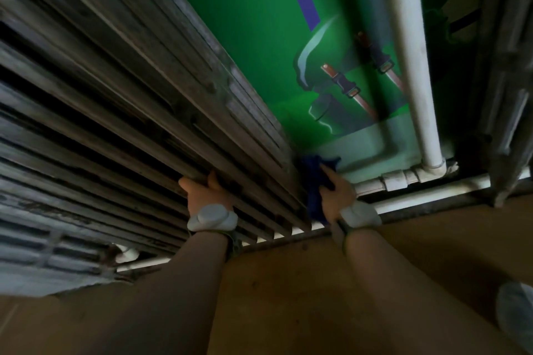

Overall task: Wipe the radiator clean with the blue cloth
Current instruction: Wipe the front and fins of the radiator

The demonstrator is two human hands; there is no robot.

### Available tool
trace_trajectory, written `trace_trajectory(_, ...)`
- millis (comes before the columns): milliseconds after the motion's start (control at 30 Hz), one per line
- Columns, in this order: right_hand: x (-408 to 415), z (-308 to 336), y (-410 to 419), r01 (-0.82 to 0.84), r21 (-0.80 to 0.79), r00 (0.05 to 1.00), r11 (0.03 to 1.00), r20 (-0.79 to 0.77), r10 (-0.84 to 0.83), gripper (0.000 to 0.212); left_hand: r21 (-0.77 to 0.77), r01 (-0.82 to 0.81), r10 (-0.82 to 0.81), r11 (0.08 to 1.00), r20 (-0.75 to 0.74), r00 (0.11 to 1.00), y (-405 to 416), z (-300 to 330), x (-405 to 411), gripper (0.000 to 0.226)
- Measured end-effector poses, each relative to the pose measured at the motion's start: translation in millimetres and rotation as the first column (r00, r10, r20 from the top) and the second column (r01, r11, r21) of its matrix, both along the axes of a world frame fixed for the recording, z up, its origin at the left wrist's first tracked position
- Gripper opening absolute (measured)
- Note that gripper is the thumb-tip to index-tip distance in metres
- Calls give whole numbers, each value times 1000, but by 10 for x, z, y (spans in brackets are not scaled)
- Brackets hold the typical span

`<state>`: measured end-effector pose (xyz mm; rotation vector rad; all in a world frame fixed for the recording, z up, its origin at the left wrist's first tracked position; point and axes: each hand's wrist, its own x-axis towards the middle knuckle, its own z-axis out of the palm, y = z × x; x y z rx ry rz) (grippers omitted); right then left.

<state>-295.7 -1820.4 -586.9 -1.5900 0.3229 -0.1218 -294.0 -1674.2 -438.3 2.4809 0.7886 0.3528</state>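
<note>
Radiator (pixel 121 112) fins spread leftward from both hands. The left hand (pixel 203 189) hooks its fingers over a fin, likely for bracing, while the right hand (pixel 336 187) grips the blue cloth (pixel 314 181) against the radiator's end, beside the white pipe (pixel 409 66).

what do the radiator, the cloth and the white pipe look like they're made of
Radiator: likely painted metal, grey and worn; long rigid ribs, grimy patches.
Blue cloth: soft fabric, matte; it bunches under the right hand.
White pipe: probably plastic; smooth, dull, with chunky joint fittings.
</note>
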Motion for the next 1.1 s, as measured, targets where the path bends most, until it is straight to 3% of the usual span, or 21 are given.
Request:
trace_trajectory(100,250,459,101,3,86,963,996,268,-26,50,-24,0,1,1000,40,999,22,-10,-23,50)
trace_trajectory(200,243,361,185,56,-28,930,998,366,-42,52,-35,23,-20,999,73,997,50,-52,-34,51)
trace_trajectory(233,219,200,197,50,-63,948,997,317,-27,53,-51,32,-27,998,89,996,45,-56,-28,51)
trace_trajectory(300,205,-185,176,-76,-156,995,985,47,84,56,-53,47,-39,997,137,990,73,-91,6,49)
trace_trajectory(367,209,-468,90,-303,-234,936,924,-256,242,59,-59,59,-48,997,165,985,96,-135,24,47)
trace_trajectory(433,257,-638,7,-328,-252,903,911,-367,223,60,-60,77,-65,995,187,980,117,-165,26,45)
trace_trajectory(500,355,-543,-45,-191,-243,958,951,-259,126,57,-66,85,-71,994,202,977,129,-185,39,44)
trace_trajectory(567,472,-206,-28,-33,-117,999,993,-7,32,52,-70,96,-78,993,220,972,139,-203,49,43)
trace_trajectory(667,592,355,68,86,-12,930,996,359,-76,53,-69,112,-92,991,237,967,153,-214,56,43)
trace_trajectory(733,657,336,143,106,-68,913,992,402,-70,55,-71,102,-84,992,232,969,166,-214,61,44)
trace_trajectory(867,610,-70,105,36,-142,970,989,241,-1,53,-67,101,-84,993,220,972,158,-196,63,44)
trace_trajectory(933,550,-224,53,-129,-210,991,969,6,133,58,-63,94,-80,994,192,978,154,-188,53,45)
trace_trajectory(1033,449,-349,-16,-419,-246,865,874,-402,301,64,-26,45,-42,999,132,990,165,-152,51,46)
trace_trajectory(1100,451,-330,-73,-462,-265,835,846,-451,314,66,-32,62,-58,998,113,992,154,-112,59,47)
